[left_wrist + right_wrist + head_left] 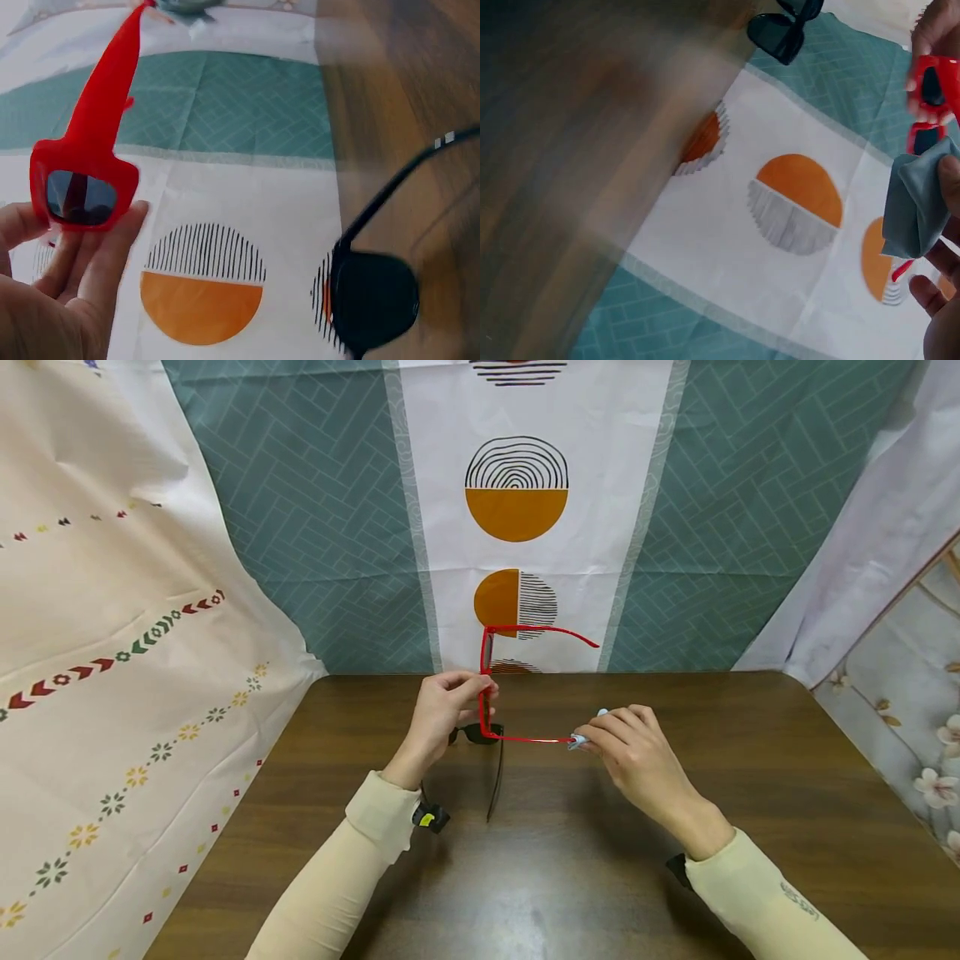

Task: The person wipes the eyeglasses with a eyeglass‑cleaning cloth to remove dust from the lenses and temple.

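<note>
My left hand [438, 718] grips a pair of red sunglasses [484, 670] by the front frame, raised above the table. Their temples stretch out to the right. At the end of the nearer temple, my right hand [637, 760] pinches a light blue-grey cloth [915, 199] folded about it. In the left wrist view, the red temple [101, 105] runs up from the lens toward the cloth, which is blurred at the top. Part of the right hand is out of frame in the right wrist view.
A second pair of sunglasses, black [480, 735], rests on the brown wooden table [540, 877] with its temples unfolded, just beyond and below the left hand. Patterned curtain cloth [337, 527] hangs behind the table, and a cream embroidered cloth [112, 693] drapes along the left.
</note>
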Motion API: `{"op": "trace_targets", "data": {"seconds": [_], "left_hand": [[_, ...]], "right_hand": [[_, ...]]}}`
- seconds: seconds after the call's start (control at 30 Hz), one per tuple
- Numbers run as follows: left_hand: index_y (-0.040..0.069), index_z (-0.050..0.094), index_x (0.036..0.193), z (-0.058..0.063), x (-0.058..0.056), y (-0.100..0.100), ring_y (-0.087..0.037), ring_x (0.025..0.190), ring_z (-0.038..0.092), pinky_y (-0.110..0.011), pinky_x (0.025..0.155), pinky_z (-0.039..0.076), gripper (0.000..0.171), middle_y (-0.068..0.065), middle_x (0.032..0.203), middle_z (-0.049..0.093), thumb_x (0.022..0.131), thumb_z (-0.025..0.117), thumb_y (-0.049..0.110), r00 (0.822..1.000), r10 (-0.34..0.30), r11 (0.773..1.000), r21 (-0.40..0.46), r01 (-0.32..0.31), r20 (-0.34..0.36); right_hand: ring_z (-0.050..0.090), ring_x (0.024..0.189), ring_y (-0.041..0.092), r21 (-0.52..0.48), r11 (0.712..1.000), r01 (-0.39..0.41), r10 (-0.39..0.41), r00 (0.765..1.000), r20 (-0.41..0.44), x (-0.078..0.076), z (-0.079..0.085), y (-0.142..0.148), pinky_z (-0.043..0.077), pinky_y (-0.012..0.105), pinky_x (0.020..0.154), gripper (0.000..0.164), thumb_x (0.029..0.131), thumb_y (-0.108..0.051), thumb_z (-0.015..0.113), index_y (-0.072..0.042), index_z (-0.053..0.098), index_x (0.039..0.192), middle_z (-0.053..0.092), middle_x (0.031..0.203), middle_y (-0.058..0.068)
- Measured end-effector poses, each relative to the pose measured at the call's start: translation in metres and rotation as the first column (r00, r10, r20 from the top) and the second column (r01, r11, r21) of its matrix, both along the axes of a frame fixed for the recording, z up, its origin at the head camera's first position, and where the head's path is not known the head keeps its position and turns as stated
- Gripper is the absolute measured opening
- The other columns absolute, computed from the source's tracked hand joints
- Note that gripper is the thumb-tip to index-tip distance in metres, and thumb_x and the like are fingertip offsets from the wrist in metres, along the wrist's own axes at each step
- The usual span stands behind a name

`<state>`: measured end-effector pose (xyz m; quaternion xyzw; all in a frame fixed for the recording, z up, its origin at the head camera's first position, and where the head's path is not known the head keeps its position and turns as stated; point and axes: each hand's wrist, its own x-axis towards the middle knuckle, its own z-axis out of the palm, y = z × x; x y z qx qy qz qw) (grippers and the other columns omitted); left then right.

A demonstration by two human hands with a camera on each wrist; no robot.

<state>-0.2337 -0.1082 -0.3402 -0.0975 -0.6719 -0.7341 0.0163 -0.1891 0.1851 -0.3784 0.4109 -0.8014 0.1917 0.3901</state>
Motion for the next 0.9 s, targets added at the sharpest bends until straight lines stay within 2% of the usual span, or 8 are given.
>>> {"op": "trace_targets", "data": {"seconds": [0.1,0.2,0.33,0.47,0.53,0.6,0.73,0.9], "left_hand": [[0.004,0.081,0.097,0.001,-0.001,0.002,-0.016,0.083,0.069,-0.034,0.079,0.062,0.021,-0.003,0.089,0.076,0.098,0.074,0.023,0.99,0.092,0.962,-0.249,-0.115,-0.104],[0.012,0.084,0.094,0.002,-0.001,0.004,-0.015,0.083,0.067,-0.031,0.072,0.055,0.02,0.001,0.087,0.077,0.096,0.075,0.029,0.956,0.169,0.853,-0.451,-0.263,-0.238],[0.015,0.085,0.092,0.001,0.0,0.006,-0.017,0.08,0.066,-0.035,0.064,0.052,0.021,0.002,0.086,0.078,0.097,0.072,0.031,0.919,0.176,0.737,-0.572,-0.361,-0.353],[0.014,0.084,0.093,-0.001,0.002,0.005,-0.018,0.078,0.068,-0.036,0.064,0.053,0.018,0.002,0.088,0.077,0.098,0.072,0.026,0.89,0.176,0.636,-0.641,-0.429,-0.421],[0.012,0.082,0.094,-0.002,0.002,0.004,-0.019,0.08,0.068,-0.037,0.067,0.055,0.017,0.0,0.089,0.077,0.099,0.071,0.024,0.895,0.17,0.631,-0.652,-0.42,-0.412],[0.011,0.081,0.096,-0.003,0.001,0.005,-0.02,0.082,0.067,-0.037,0.07,0.055,0.018,-0.002,0.09,0.076,0.1,0.07,0.024,0.912,0.166,0.659,-0.646,-0.385,-0.374],[0.011,0.076,0.096,-0.004,0.0,0.011,-0.021,0.082,0.065,-0.037,0.071,0.056,0.016,-0.003,0.09,0.074,0.099,0.066,0.022,0.937,0.169,0.696,-0.636,-0.334,-0.307],[0.011,0.075,0.092,-0.004,0.0,0.018,-0.021,0.083,0.064,-0.037,0.071,0.056,0.013,-0.003,0.088,0.073,0.093,0.067,0.021,0.941,0.188,0.726,-0.606,-0.326,-0.281]], "right_hand": [[0.064,0.088,0.027,0.047,0.999,0.013,-0.012,1.0,-0.023,0.006,0.007,0.0,0.045,0.048,0.088,0.034,0.112,-0.029,0.049,-0.007,0.073,0.103,0.069,0.095,0.002],[0.063,0.086,0.027,0.078,0.997,0.023,-0.018,0.998,-0.057,0.014,0.016,-0.002,0.047,0.048,0.085,0.039,0.114,-0.028,0.042,-0.007,0.073,0.103,0.068,0.093,0.003],[0.061,0.085,0.027,0.12,0.993,0.013,-0.004,0.998,-0.07,0.022,0.026,-0.01,0.047,0.046,0.083,0.035,0.114,-0.021,0.043,-0.006,0.073,0.103,0.065,0.091,0.003],[0.058,0.085,0.025,0.181,0.983,0.007,0.002,0.999,-0.047,0.025,0.032,-0.021,0.047,0.044,0.084,0.008,0.102,-0.007,0.064,-0.006,0.071,0.104,0.062,0.089,0.003],[0.058,0.084,0.025,0.192,0.981,0.014,-0.006,0.999,-0.04,0.026,0.034,-0.024,0.047,0.044,0.084,0.011,0.093,-0.002,0.073,-0.006,0.071,0.104,0.061,0.088,0.003],[0.057,0.084,0.025,0.193,0.981,0.025,-0.017,0.999,-0.042,0.027,0.035,-0.024,0.047,0.044,0.084,0.016,0.089,0.0,0.076,-0.006,0.071,0.103,0.061,0.088,0.003],[0.057,0.084,0.026,0.202,0.978,0.044,-0.036,0.998,-0.043,0.028,0.036,-0.021,0.046,0.044,0.083,0.014,0.09,-0.001,0.074,-0.007,0.071,0.102,0.061,0.088,0.003],[0.058,0.084,0.026,0.208,0.977,0.051,-0.042,0.998,-0.046,0.03,0.034,-0.018,0.046,0.044,0.082,0.013,0.091,-0.002,0.074,-0.006,0.071,0.103,0.061,0.088,0.003]]}}
